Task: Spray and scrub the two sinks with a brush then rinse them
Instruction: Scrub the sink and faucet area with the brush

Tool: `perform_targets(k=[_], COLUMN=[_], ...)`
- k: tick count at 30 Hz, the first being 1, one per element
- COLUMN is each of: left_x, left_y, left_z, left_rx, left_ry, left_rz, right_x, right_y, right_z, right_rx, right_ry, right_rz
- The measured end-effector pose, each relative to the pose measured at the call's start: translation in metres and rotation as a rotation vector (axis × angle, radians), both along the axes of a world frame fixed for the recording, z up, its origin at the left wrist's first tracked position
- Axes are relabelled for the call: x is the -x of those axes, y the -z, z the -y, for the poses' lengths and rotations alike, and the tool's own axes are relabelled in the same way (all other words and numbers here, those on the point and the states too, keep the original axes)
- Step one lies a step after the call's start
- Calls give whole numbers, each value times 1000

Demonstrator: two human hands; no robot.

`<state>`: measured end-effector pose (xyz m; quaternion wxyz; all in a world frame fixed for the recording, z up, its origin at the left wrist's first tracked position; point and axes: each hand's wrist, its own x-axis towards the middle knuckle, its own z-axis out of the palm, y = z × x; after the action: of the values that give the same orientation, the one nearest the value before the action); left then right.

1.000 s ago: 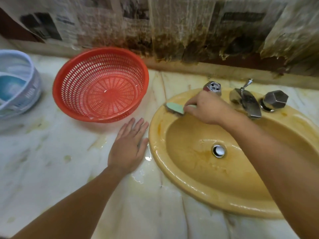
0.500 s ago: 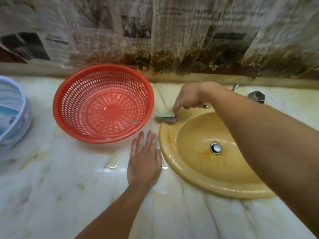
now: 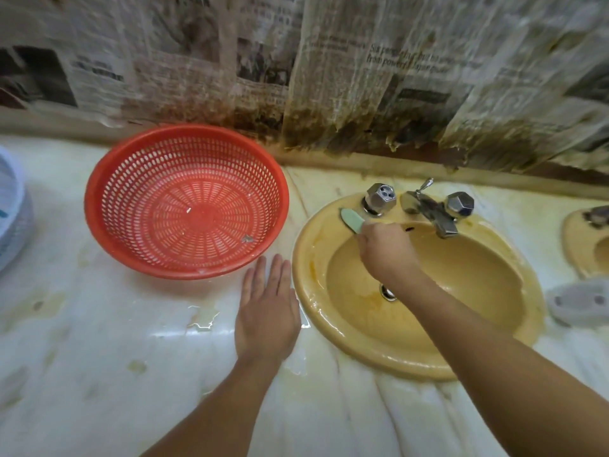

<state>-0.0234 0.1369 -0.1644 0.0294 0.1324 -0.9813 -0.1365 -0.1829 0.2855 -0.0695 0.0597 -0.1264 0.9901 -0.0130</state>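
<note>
**Light and picture quality**

We see soft, warm indoor light, moderately dim, its source out of frame. Glare streaks the wet desk (image 3: 184, 331) and the near rim of the yellow sink (image 3: 333, 324). A faint shadow sits under the red basket (image 3: 186, 201). The newspaper backsplash (image 3: 329, 70) is motion-smeared. Wide-angle bending curves the edges, and the soap dish (image 3: 580, 301) at right looks blurred.

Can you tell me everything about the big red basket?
The red basket is a round, shallow bowl that looks like plastic, with a smooth solid rim and walls and floor pierced all over by small slots in rings. It sits upright on the pale marble counter, left of the yellow sink and close to the wall. Only a few tiny specks lie inside it. Neither hand touches it; the left hand rests flat on the counter just in front of its rim.
</note>
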Motion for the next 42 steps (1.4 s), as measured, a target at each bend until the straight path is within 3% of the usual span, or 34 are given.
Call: perform_targets(k=[6, 9, 11, 13, 16, 20, 24, 27, 30, 34, 38, 42], left_x=[0, 1, 2, 1, 2, 3, 2, 2, 2, 2, 4, 3], left_y=[2, 1, 0, 0, -2, -1, -3, -4, -6, -6, -4, -4], left_z=[-1, -1, -1, -2, -1, -3, -1, -2, -2, -2, -2, -3], left_rx=[14, 18, 14, 5, 4, -18, -6, -13, -25, -28, -27, -33], left_ry=[-16, -15, -11, -14, -21, -27, -32, -26, -27, -34, -46, -78], left_rz=[27, 37, 44, 54, 58, 51, 52, 61, 60, 39, 30, 22], right_x=[6, 1, 14, 24, 19, 20, 6, 6, 10, 23, 26, 44], right_y=[-6, -7, -12, -16, -22, -28, -31, -30, -34, -33, -39, -41], right_z=[-5, 10, 10, 9, 13, -5, -9, -1, 5, 13, 38, 57], right_rx=[-59, 133, 240, 258, 298, 250, 222, 271, 195, 266, 82, 12], right_ry=[47, -132, -53, 27, -135, -104, -249, -208, -244, -49, -206, -72], right_rz=[-53, 57, 75, 52, 203, 166, 391, 278, 501, 228, 411, 122])
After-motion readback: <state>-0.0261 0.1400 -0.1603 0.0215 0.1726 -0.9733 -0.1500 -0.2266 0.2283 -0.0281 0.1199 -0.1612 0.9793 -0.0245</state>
